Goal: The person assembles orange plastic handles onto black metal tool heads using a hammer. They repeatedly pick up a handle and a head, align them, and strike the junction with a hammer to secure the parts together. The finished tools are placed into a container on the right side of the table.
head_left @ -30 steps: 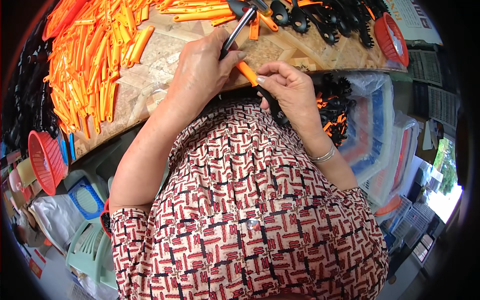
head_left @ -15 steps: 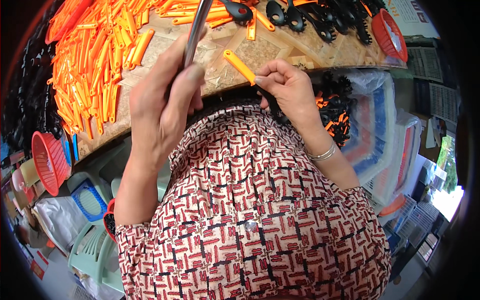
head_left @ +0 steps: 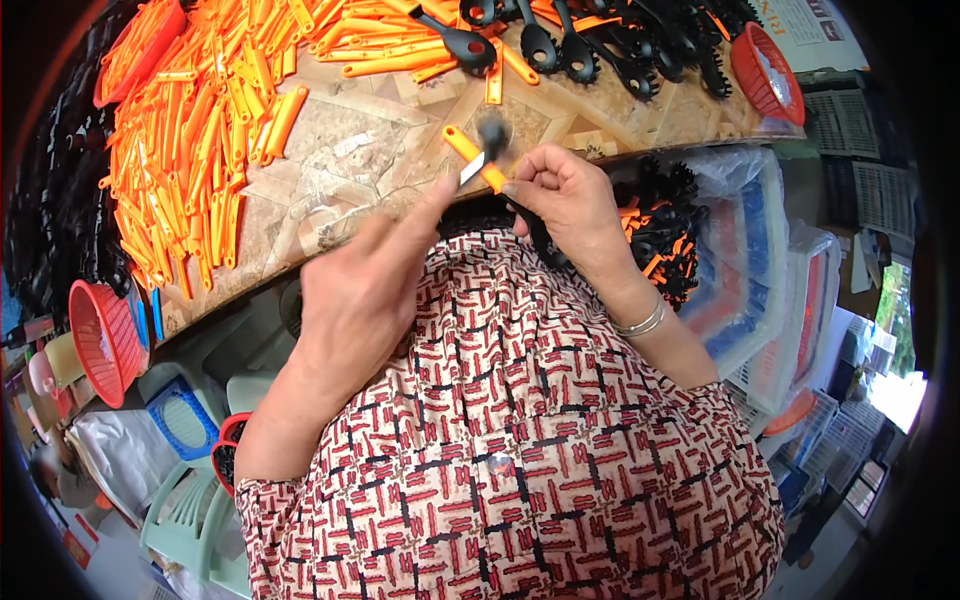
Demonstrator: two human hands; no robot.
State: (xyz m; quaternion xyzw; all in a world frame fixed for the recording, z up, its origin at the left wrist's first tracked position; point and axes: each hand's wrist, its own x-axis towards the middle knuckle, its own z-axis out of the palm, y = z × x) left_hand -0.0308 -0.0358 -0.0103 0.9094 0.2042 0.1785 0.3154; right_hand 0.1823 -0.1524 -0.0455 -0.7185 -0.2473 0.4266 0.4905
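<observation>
My left hand [head_left: 365, 290] is closed around a hammer [head_left: 473, 168], its light metal shaft pointing away from me. The hammer's dark head is blurred by motion and overlaps the orange handle in view; whether they touch I cannot tell. Between thumb and curled fingers, my right hand [head_left: 568, 195] grips a kitchen utensil [head_left: 461, 143] at the join of its orange handle and black part. The handle points up and left over the table edge. Its black end hangs below the hand near my lap, mostly hidden, so its exact kind does not show.
A large heap of orange handles [head_left: 190, 160] covers the table's left side. Black slotted spoons and pasta servers [head_left: 580, 55] lie at the far right. Red baskets [head_left: 768, 75] stand near the table's ends. Below the edge, right, is a pile of black-and-orange utensils [head_left: 665, 230].
My left hand has swung down and toward the right, bringing the hammer head to the orange handle. My right hand keeps its grip and has shifted slightly downward.
</observation>
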